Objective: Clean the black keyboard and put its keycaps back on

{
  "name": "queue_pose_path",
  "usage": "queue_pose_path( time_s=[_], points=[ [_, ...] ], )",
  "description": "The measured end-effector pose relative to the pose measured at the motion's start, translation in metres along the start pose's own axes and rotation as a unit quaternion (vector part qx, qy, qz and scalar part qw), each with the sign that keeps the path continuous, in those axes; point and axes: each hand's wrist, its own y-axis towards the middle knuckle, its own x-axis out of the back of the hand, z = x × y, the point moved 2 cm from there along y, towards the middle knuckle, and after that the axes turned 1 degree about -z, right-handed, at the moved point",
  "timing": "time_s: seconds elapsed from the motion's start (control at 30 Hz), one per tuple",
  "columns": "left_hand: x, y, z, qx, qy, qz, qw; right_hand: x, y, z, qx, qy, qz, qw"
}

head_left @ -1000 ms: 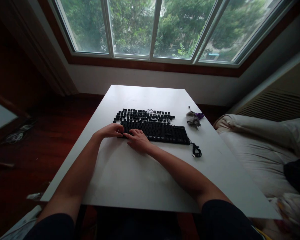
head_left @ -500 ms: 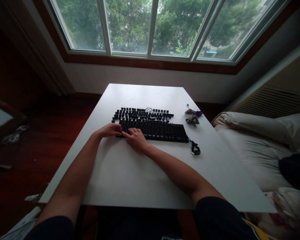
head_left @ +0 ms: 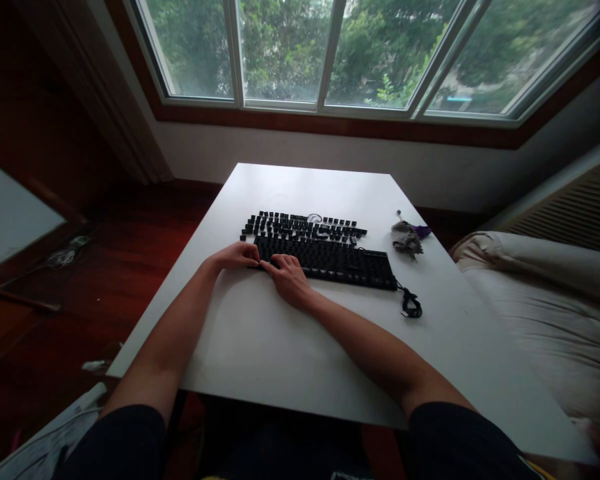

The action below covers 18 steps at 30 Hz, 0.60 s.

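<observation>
Keyboard: A black keyboard (head_left: 350,267) with a number pad lies on a white worktop (head_left: 290,360), long side toward the seated person, both hands at its near left corner.
Left hand: The left hand (head_left: 237,255) rests at that corner, fingers curled toward the thumb; whether they pinch anything is too small to tell.
Right hand: The right hand (head_left: 290,280) lies over the near edge just beside it, fingers partly spread above the keys, thumb pointing toward the left fingertips; whether it grips anything cannot be told.
Keycaps: Loose black keycaps (head_left: 280,230) stand in uneven rows just beyond the keyboard's far edge.
Cable: A black cable (head_left: 411,305) sits bundled beside the keyboard's right end, its plug toward the person.
Cloth: A crumpled grey cloth (head_left: 407,239) lies right of the keycaps, a purple piece (head_left: 422,231) against it.
Sleeves: Dark short sleeves (head_left: 120,440) leave both forearms bare across the worktop.
Window: Green trees fill a wide window (head_left: 285,53) beyond the worktop.
Room: Pale cushioned seating (head_left: 520,313) stands at right; reddish wooden flooring (head_left: 130,267) shows at left.
</observation>
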Motion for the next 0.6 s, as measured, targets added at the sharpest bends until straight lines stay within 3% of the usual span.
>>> queue_pose_path(
  time_s=[0.1,0.3,0.6],
  points=[
    [0.002,-0.002,0.001,-0.01,-0.017,-0.008,1.0,0.0,0.001,0.002,-0.008,0.007,-0.009,1.0],
    [0.009,0.0,0.007,-0.045,-0.035,-0.108,0.993,0.0,0.003,0.007,-0.005,0.006,-0.017,1.0],
    [0.012,0.001,0.015,-0.035,-0.046,-0.214,0.975,-0.002,0.004,0.011,0.02,0.014,-0.014,1.0]
  ],
)
